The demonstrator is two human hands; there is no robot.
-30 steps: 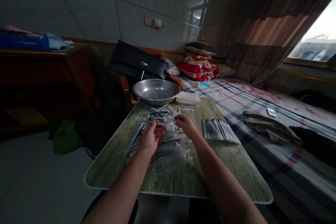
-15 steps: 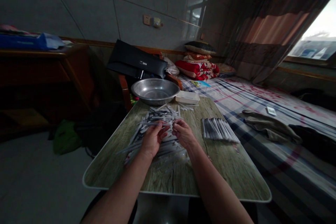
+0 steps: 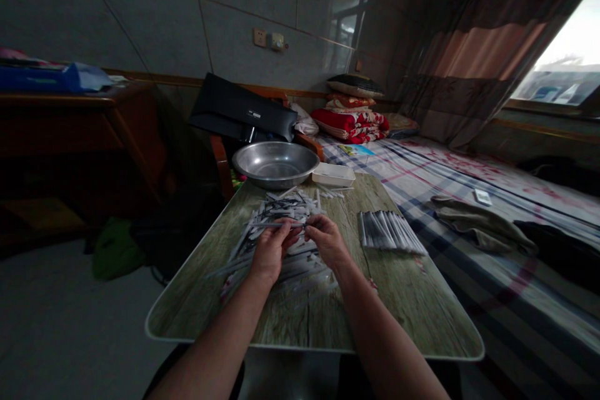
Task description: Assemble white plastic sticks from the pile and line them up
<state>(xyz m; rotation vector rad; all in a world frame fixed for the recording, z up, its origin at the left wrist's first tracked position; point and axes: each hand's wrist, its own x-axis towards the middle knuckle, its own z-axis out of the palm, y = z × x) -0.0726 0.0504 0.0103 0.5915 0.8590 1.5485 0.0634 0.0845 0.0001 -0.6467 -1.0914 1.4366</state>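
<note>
My left hand (image 3: 272, 251) is closed on a thin whitish tube (image 3: 267, 225), pinched between thumb and fingers and lying nearly level. At the tube's right end, my right hand (image 3: 326, 239) has its fingertips pinched together around a small dark part, too small to name. Both hands are just above a loose pile of similar thin white and grey tubes (image 3: 300, 265) on the table. To the right of my right hand, more tubes with dark ends lie side by side in a neat row (image 3: 389, 231).
A steel basin (image 3: 276, 165) and a white plastic tray (image 3: 334, 175) stand at the far end of the wood-patterned table (image 3: 398, 306). A bed (image 3: 412, 169) with a checked sheet adjoins the right side. Behind the basin, a black case (image 3: 241, 109) rests on a wooden chair.
My right fingers have come to the tube's right end and closed there. The tube in my left hand now shows more clearly. The neat row has not changed.
</note>
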